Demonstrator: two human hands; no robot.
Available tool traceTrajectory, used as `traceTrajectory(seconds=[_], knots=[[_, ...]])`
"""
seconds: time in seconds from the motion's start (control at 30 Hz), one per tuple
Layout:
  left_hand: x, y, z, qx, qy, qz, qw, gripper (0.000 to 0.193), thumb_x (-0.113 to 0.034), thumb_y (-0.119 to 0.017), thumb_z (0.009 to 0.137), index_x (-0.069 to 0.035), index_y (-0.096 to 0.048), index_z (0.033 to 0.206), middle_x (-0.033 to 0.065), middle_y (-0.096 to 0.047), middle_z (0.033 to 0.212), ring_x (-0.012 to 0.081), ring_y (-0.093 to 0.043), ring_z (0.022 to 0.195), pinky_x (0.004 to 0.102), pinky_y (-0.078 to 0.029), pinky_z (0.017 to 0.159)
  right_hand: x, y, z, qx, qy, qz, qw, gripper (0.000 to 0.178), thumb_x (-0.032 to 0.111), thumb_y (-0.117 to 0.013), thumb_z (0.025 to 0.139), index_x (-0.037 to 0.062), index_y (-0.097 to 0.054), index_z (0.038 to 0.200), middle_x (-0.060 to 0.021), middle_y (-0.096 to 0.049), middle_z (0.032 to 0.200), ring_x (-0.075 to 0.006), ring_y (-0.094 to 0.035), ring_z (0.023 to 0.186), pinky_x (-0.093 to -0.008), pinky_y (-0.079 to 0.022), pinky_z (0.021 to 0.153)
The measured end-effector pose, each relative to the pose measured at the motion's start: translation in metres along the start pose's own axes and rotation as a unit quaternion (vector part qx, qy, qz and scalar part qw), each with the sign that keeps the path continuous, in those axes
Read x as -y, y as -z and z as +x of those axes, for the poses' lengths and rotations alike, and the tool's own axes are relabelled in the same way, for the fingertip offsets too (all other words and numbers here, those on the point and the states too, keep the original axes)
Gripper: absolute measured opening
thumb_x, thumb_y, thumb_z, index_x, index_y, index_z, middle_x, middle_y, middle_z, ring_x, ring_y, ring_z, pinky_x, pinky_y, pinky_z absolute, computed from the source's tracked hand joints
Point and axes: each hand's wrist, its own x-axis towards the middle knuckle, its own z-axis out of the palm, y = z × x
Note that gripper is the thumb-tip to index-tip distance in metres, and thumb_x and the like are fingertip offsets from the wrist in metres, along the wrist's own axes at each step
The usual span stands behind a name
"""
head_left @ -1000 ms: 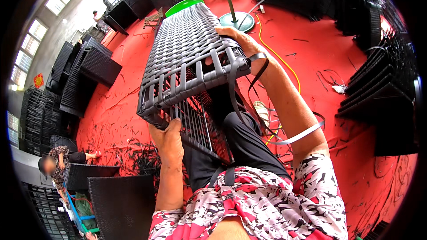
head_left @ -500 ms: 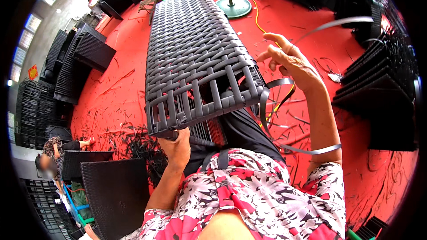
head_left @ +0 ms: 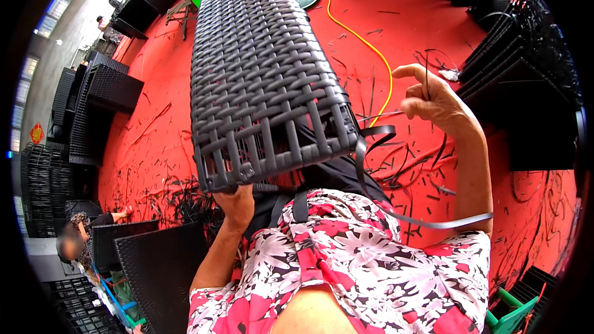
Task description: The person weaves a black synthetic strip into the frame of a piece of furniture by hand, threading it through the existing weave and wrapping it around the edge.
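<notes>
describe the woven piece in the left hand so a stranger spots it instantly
Over the red floor, a long dark woven piece fills the upper middle. The left hand holds its near left corner. Unlike the dark panel at lower left, it trails a flat strip from its right corner.

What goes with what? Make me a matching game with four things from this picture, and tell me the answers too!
Things
1. woven piece
2. left hand
3. right hand
4. yellow cord

Clues
A. lies on the red floor
B. raised in the air, apart from the woven piece
C. dark, with open gaps at its near end
D. at the near left corner of the woven piece

Right pairs: 1-C, 2-D, 3-B, 4-A.
</notes>
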Motion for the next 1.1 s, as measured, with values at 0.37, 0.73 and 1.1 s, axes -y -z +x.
traceTrajectory(seconds=[0.37,0.73,1.1], knots=[[0.001,0.032,-0.001,0.025,0.081,-0.176,0.981,0.07,0.004,-0.068,0.077,-0.003,-0.032,0.137,0.0098,-0.048,0.124,0.0158,-0.054,0.103,0.0296,-0.046,0.086,0.026,-0.012,-0.01,0.069,0.066,0.033,0.995,0.049,0.053,-0.046,0.094,0.0052,-0.058,0.097,0.0017,-0.048,0.073,-0.0089,-0.043,0.067,-0.0231,-0.035,0.061],[-0.136,0.022,0.1,0.14,-0.347,-0.014,0.927,0.06,-0.038,-0.059,0.089,0.003,-0.045,0.131,0.0258,-0.036,0.139,0.0372,-0.047,0.12,0.0474,-0.044,0.095,0.071,-0.043,0.0,0.174,0.081,-0.076,0.978,0.064,0.055,-0.041,0.095,-0.0025,-0.055,0.071,-0.0042,-0.046,0.058,-0.014,-0.041,0.055,-0.0327,-0.037,0.053],[-0.14,0.001,0.149,0.341,-0.229,0.0,0.912,0.026,-0.013,-0.061,0.089,0.003,-0.062,0.109,0.0074,-0.057,0.099,0.0078,-0.053,0.071,0.0207,-0.045,0.066,0.08,-0.031,-0.015,0.189,0.132,-0.039,0.972,0.062,0.054,-0.045,0.094,-0.0024,-0.055,0.07,-0.0025,-0.043,0.056,-0.0122,-0.04,0.052,-0.0297,-0.034,0.049]])
